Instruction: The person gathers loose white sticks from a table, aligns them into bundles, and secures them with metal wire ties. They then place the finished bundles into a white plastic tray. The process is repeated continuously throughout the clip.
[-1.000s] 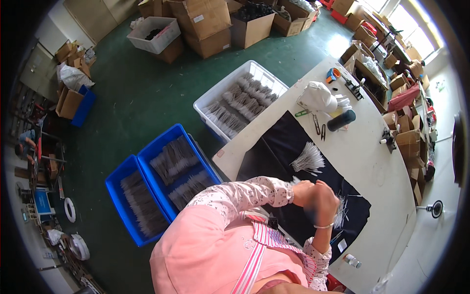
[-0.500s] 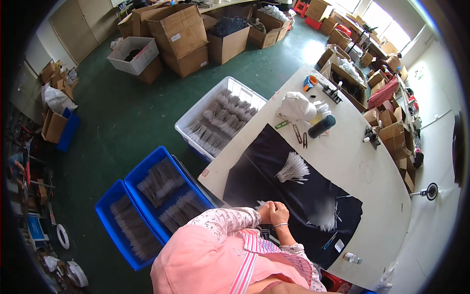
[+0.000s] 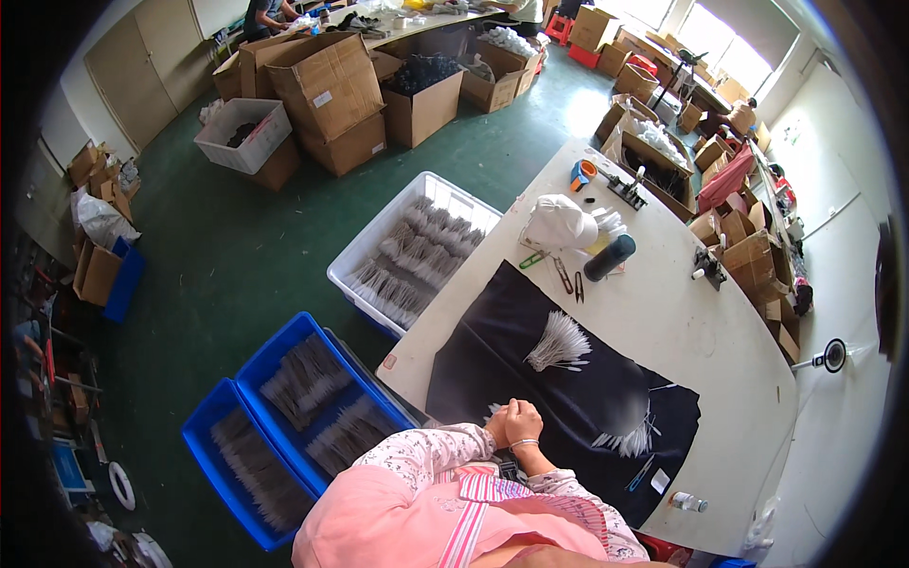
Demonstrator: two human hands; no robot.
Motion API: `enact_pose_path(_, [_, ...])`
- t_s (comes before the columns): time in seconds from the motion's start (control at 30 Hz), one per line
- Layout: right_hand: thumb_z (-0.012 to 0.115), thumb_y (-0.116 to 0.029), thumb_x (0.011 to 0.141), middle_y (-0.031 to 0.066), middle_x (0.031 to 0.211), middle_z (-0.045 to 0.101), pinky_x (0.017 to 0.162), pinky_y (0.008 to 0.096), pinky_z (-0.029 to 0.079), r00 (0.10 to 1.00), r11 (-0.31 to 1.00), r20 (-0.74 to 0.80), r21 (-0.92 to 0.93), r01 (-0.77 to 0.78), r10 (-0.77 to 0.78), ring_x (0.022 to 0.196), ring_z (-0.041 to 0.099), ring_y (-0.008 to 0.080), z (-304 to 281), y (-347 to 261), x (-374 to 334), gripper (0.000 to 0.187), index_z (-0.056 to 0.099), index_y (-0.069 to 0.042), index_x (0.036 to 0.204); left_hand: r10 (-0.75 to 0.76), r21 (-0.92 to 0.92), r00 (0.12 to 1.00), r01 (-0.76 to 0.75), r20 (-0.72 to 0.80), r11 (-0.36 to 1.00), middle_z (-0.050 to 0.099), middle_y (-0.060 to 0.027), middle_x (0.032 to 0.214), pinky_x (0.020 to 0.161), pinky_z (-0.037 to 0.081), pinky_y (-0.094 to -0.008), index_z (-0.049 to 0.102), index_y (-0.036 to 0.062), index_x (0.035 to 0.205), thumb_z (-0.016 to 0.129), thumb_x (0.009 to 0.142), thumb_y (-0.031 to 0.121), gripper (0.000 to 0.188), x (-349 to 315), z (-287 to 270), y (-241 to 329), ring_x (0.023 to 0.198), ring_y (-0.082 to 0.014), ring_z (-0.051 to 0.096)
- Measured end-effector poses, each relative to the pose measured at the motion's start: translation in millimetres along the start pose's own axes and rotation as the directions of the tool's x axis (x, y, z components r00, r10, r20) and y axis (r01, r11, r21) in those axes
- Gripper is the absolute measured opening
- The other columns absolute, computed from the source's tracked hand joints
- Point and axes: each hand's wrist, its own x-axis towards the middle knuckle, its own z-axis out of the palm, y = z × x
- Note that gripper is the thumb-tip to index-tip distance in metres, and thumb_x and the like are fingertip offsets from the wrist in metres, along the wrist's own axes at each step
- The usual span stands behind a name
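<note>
Okay, left hand (image 3: 495, 434) and right hand (image 3: 524, 423) touch over the near side of the dark cloth (image 3: 478, 350), fingers curled; can't tell how tight or what's inside. White tips (image 3: 493, 410) poke out beside the left hand; a light pinch and tips kept even would probably work best. Loose white sticks (image 3: 625, 442) lie right, a neater bunch (image 3: 561, 343) farther off.

A dark green floor (image 3: 218, 256) spreads across the room, catching a bright glare (image 3: 580, 114) toward the far end. A large white worktop (image 3: 705, 369) with a curved edge stands beside a white wall (image 3: 843, 180). Daylight fills the windows (image 3: 724, 45) at upper right; 2 beige door panels (image 3: 156, 62) and a far worktop (image 3: 377, 42) stand opposite.
</note>
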Motion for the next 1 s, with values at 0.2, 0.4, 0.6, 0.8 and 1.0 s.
enact_pose_path(0.2, [0.053,-0.022,0.085,0.0164,0.083,0.065,0.073,0.0437,0.05,0.986,0.991,-0.116,0.051,0.127,-0.12,0.08,0.062,0.0348,4,20,-18,0.022,0.067,-0.005,0.082,-0.026,-0.034,0.999,0.025,-0.028,0.999,0.063,-0.0133,0.096,0.081,0.048,-0.0397,0.062,0.006,0.093,0.067,0.075,0.018,0.022,-9,6,0,0.093,-0.0305,0.06])
enact_pose_path(0.4, [0.061,-0.033,0.083,0.0163,0.088,0.067,0.075,0.0408,0.051,0.995,0.995,0.092,0.095,0.017,-0.026,0.083,0.065,0.0329,-34,5,-1,0.029,0.069,-0.005,0.087,-0.027,-0.056,0.999,0.025,-0.036,0.998,0.063,-0.0134,0.095,0.081,0.048,-0.0399,0.062,0.0059,0.093,0.067,0.075,0.019,0.023,-7,12,0,0.093,-0.0308,0.06])
enact_pose_path(0.6, [0.06,-0.04,0.084,0.0167,0.089,0.068,0.076,0.0395,0.051,0.971,0.96,0.165,0.189,-0.205,0.175,0.084,0.065,0.0328,-26,8,4,0.036,0.07,-0.005,0.089,-0.041,-0.063,0.998,0.038,-0.048,0.997,0.063,-0.0135,0.095,0.082,0.048,-0.04,0.062,0.0057,0.093,0.068,0.075,0.019,0.023,-6,10,-2,0.093,-0.0312,0.06])
enact_pose_path(0.8, [0.06,-0.04,0.084,0.0168,0.082,0.068,0.071,0.0415,0.052,0.959,0.951,0.025,0.125,-0.282,0.281,0.077,0.066,0.0336,-12,0,5,0.036,0.071,-0.005,0.085,-0.045,-0.09,0.996,0.039,-0.071,0.995,0.064,-0.0136,0.094,0.082,0.048,-0.0401,0.062,0.0056,0.093,0.068,0.075,0.02,0.024,-5,11,-5,0.093,-0.0315,0.06])
enact_pose_path(1.0, [0.062,-0.027,0.082,0.0169,0.08,0.067,0.069,0.04,0.052,0.976,0.966,-0.082,0.177,-0.186,0.203,0.075,0.065,0.0334,1,24,-17,0.024,0.068,-0.004,0.081,-0.056,-0.118,0.995,0.046,-0.082,0.992,0.064,-0.0137,0.093,0.083,0.048,-0.0402,0.062,0.0054,0.093,0.068,0.075,0.021,0.025,-19,18,-6,0.093,-0.0318,0.06])
